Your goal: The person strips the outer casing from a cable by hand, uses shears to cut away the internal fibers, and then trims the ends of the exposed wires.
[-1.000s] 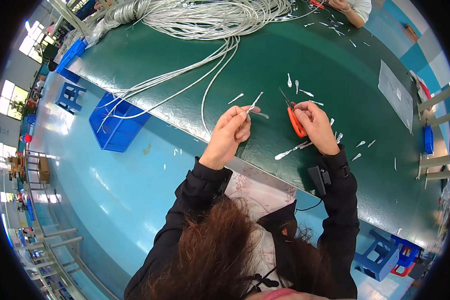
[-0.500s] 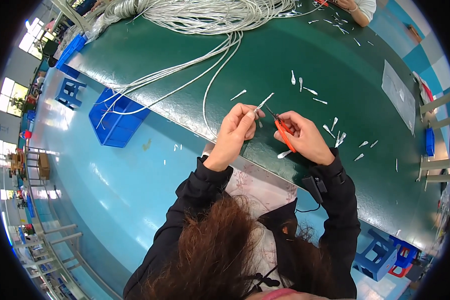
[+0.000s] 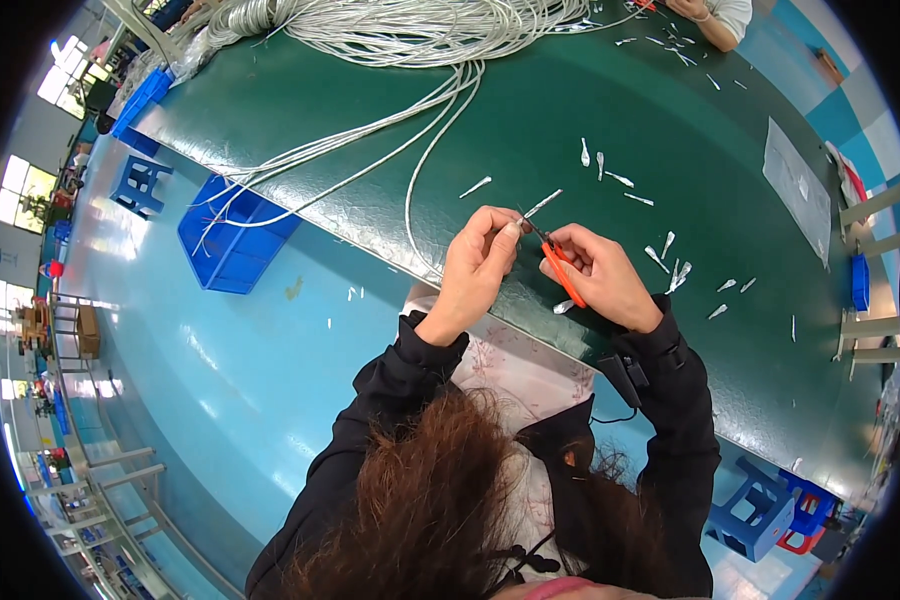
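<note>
A big heap of white cable [image 3: 400, 25] on the green table [image 3: 530, 120] looks uncut, a dozen or so trimmed scraps [image 3: 670, 265] are scattered, one cable end [image 3: 542, 204] is pinched in the left hand [image 3: 480, 262], orange scissors [image 3: 560, 272] gripped by the right hand [image 3: 600, 275].

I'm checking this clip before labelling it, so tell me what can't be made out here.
Head view only:
- Scissor blades: tips too small to tell open from closed.
- Cable end held by the left hand: hidden by its fingers.
- Right hand: palm hides the scissor handles.
- Another person's arm: cut off by the top edge.
</note>
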The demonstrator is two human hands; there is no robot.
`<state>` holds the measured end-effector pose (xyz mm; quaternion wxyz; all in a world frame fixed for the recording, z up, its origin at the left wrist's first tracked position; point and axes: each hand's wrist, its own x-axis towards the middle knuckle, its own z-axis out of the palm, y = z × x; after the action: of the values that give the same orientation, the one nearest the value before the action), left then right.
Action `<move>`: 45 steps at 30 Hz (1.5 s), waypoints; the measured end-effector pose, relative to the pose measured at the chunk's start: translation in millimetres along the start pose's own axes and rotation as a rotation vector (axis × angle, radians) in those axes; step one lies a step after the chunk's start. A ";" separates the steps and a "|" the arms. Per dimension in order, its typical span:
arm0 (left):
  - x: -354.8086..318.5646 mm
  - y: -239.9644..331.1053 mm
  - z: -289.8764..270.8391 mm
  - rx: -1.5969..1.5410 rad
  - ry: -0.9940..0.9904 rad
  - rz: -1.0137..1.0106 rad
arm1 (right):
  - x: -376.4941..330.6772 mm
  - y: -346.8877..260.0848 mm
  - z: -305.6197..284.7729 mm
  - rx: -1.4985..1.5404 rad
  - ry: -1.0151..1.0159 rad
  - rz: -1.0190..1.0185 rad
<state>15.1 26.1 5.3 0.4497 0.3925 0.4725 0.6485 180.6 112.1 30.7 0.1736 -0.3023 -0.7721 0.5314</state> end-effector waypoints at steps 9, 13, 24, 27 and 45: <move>1.6 -7.5 3.9 0.249 0.108 0.182 | -0.3 -1.9 1.7 -0.104 0.039 -0.044; -0.4 -6.6 3.7 0.325 0.114 0.205 | -1.1 -3.2 2.3 -0.095 0.030 -0.020; -1.2 -1.4 -0.5 -0.018 0.008 -0.020 | 1.0 -7.5 -7.1 0.304 -0.159 0.134; -0.9 -3.4 2.9 0.122 0.059 0.097 | 1.4 -3.4 -3.6 0.235 -0.124 0.101; -2.1 18.0 -13.7 -0.652 -0.275 -0.365 | 6.7 3.7 -12.1 0.017 -0.087 -0.057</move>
<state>-0.9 17.8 19.1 0.7177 0.2217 0.2392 0.6153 183.7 126.1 31.5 0.1573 -0.2554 -0.7826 0.5456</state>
